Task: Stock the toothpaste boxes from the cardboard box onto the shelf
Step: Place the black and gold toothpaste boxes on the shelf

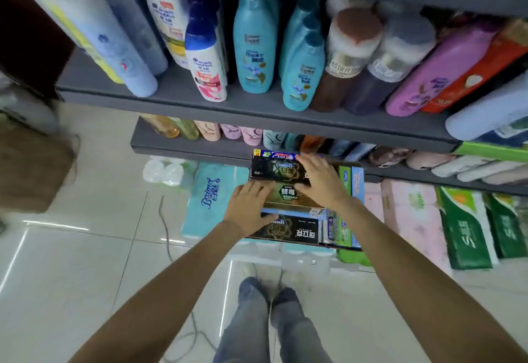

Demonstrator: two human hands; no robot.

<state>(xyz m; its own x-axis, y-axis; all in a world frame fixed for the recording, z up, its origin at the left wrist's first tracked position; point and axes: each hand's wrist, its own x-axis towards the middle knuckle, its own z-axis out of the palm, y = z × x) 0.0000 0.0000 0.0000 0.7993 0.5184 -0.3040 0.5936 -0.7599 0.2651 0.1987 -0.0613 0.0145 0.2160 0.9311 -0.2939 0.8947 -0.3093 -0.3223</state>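
A cardboard box (pixel 357 191) stands low in front of the shelves, packed with toothpaste boxes. Black-and-gold toothpaste boxes (pixel 288 191) lie on top, with another black one (pixel 291 229) at the near edge and green and blue ones (pixel 344 225) at the right side. My left hand (pixel 250 208) rests on the left end of the gold box, fingers spread over its edge. My right hand (pixel 320 179) lies across its right end, fingers reaching onto the black box (pixel 274 168) behind. Whether either hand grips is not clear.
Grey shelves (pixel 257 108) above carry shampoo bottles (pixel 255 39), and a lower shelf (pixel 200 148) holds smaller bottles. Tissue packs (pixel 211 197) and green packs (pixel 465 228) sit on the tiled floor around the box. A cable (pixel 165 225) runs along the floor. My legs (pixel 271 319) stand below.
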